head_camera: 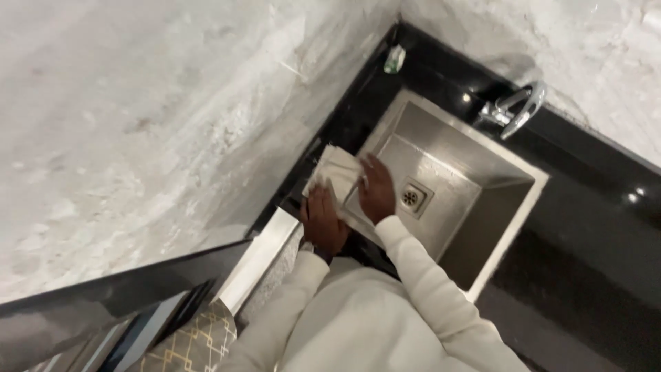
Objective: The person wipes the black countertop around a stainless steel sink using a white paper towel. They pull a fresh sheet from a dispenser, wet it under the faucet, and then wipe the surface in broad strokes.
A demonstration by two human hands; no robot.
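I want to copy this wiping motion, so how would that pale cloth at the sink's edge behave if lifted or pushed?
The cloth is probably floppy: it lies creased and draped over the sink rim. It looks thin, so likely light. Under the left hand and right hand it may slide easily on the glossy black counter.

Just one view: we're looking steeply down from a head cam, tilted sideways, fairly close above the steel sink (475, 200) set in the black desk (592, 227), wall corner up top.
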